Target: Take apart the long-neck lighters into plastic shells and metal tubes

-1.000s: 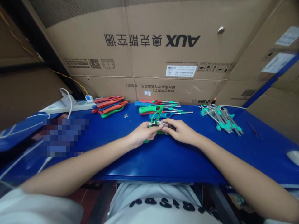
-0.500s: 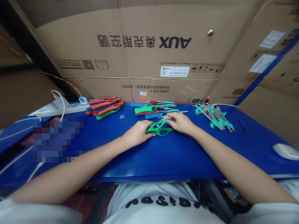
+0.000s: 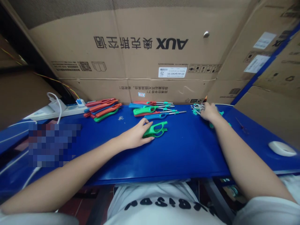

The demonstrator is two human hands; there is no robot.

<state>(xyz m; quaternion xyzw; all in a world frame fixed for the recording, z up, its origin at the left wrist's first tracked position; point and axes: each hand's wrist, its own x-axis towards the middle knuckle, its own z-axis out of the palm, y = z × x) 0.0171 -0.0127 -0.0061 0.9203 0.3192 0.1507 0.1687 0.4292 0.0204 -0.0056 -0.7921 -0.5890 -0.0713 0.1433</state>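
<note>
Your left grip [image 3: 137, 134] clamps a rodless green shell [image 3: 148, 133]; seemingly finished lighters [image 3: 145, 110] lie beyond it, rodless handles [image 3: 103, 106] leftward. Your right grip [image 3: 209, 112] covers loose rods [image 3: 197, 108], closure unclear.

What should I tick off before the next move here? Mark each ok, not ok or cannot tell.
1. Left hand holding the green casing: ok, thumb and fingers are around one end.
2. Right hand at the pile of teal-ended metal tubes: ok.
3. One single tube gripped by the right hand: cannot tell, its fingertips are hidden.
4. Metal tube jutting from the green casing: not ok, none seen.
5. White mouse apart from both hands: ok.
6. Small pale pieces apart from the left hand: ok.
</note>
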